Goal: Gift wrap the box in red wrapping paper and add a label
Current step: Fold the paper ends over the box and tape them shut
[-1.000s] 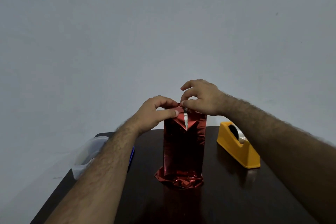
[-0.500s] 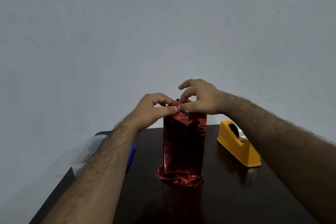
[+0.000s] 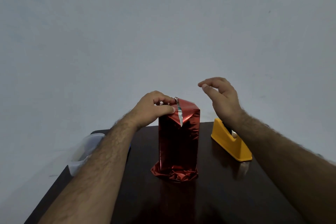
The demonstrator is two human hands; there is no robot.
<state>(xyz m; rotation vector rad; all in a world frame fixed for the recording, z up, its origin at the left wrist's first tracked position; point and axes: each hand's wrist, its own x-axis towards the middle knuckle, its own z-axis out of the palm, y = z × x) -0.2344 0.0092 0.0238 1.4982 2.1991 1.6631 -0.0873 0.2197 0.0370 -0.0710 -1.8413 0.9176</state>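
The dark glossy wooden counter carried everything in play. Nearest on it stood the tall box wrapped in shiny red foil paper, upright near the middle, its bottom end crumpled and flared against the counter and not yet neatly closed. At its top the paper was folded into a pointed flap with a sliver of silver underside showing along the edge.

The step in hand looked like sealing that top fold. To do it well, the flap had to be kept pressed flat and taut against the box while tape was fetched, so that the crease would not spring open; foil paper of this kind probably slips and holds creases poorly, so steady pressure mattered.

The left hand gripped the top left corner of the box, thumb pressed on the near face and fingers curled over the top edge, pinning the fold. The right hand hovered apart from the box, up and to its right, fingers relaxed and loosely spread, holding nothing.

Farther right sat the yellow plastic tape dispenser, partly behind the right wrist. At the far left edge lay a clear plastic container.
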